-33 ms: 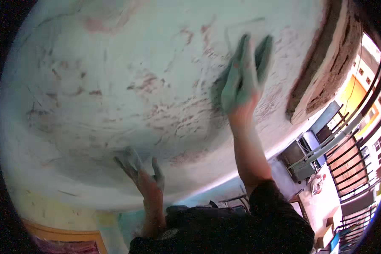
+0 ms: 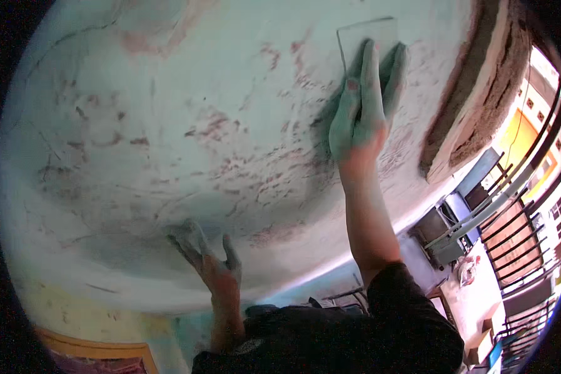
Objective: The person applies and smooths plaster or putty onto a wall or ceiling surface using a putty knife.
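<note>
A large pale green-white wall (image 2: 243, 75), blotched with reddish and dark scuffs, fills most of the view. High on its right part, my right hand (image 2: 364, 106), coated in pale dust, presses a thin, pale, straight-edged sheet (image 2: 371, 32) flat to the surface. The sheet's top and left edges show beyond the fingertips; the rest lies under the hand. Lower and to the left, my dusty left hand (image 2: 209, 255) is open with fingers spread, at the wall and holding nothing. Whether its fingertips touch the wall I cannot tell.
A rough, crumbling edge (image 2: 474, 118) bounds the wall at right. Beyond it are black railings (image 2: 511, 246), a grey machine-like box (image 2: 439, 237), a pale floor (image 2: 480, 274) and a cardboard box (image 2: 480, 349). An orange-brown frame (image 2: 93, 343) stands at lower left.
My right hand has slid a little upward along the wall with the sheet beneath it. My left hand has stayed nearly in place.
</note>
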{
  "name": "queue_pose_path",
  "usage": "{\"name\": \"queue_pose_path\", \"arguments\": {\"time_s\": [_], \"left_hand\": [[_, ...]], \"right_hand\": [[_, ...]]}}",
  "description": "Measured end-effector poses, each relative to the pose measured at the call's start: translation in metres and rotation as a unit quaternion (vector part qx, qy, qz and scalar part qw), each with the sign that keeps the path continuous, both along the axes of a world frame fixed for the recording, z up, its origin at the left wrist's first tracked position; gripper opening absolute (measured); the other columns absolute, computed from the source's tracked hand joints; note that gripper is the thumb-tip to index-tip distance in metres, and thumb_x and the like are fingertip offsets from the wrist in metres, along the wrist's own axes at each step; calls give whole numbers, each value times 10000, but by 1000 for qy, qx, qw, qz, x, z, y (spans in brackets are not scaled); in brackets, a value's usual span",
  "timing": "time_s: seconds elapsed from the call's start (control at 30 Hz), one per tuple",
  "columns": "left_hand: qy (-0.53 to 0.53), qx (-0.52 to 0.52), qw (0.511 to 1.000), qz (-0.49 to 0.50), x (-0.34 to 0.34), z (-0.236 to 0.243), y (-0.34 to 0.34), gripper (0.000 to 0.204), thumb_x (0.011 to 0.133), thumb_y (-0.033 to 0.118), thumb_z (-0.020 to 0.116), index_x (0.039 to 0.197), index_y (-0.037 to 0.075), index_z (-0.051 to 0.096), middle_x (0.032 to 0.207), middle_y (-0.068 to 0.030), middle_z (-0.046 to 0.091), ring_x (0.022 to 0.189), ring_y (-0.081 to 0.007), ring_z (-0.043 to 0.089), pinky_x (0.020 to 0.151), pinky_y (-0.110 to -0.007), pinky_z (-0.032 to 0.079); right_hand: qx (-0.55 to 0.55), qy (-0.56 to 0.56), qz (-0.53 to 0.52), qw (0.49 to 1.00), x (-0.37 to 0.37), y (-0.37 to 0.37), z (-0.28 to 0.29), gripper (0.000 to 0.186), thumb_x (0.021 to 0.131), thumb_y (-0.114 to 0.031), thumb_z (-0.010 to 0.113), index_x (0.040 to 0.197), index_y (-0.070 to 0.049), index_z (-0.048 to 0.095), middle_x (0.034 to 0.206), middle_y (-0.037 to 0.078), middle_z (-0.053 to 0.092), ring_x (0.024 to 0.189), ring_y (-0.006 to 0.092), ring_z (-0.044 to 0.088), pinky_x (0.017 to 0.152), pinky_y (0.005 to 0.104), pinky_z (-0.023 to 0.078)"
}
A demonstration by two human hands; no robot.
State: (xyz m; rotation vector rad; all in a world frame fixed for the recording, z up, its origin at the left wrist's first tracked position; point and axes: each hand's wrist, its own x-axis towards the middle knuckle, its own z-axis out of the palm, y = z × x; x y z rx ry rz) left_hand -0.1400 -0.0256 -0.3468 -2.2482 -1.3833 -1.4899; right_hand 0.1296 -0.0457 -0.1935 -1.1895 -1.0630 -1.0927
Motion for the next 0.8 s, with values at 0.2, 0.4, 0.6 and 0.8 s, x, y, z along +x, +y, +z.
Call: {"name": "queue_pose_path", "arguments": {"time_s": [0.2,0.4,0.6,0.8], "left_hand": [[-36,-30,999,5,7,-7,-4,692,961,215,652,1549,85,309,1625,-204,221,1500,-483,114,1199,-615,164],[5,-5,1000,11,2,-3,-2,697,980,267,626,1561,80,291,1626,-208,214,1503,-472,125,1200,-610,158],[-13,2,1000,17,9,-5,-3,703,978,270,629,1562,78,290,1623,-201,233,1501,-469,140,1199,-605,166],[-16,-1,1000,13,7,-5,-3,700,965,230,656,1558,97,309,1620,-186,253,1504,-464,134,1198,-603,179]], "right_hand": [[-18,-78,-27,996,-30,-6,-17,516,894,-110,586,1409,-90,581,1521,370,324,1419,513,335,1169,583,233],[20,-54,-58,997,35,-17,61,444,987,-54,480,1423,22,523,1529,285,390,1442,369,372,1150,422,321],[76,-53,60,994,26,-6,27,433,992,-55,444,1398,70,522,1514,375,332,1453,454,314,1176,456,284],[1,-140,-15,990,33,-33,78,521,886,-70,640,1403,-83,583,1456,300,445,1385,463,413,1144,464,339]]}}
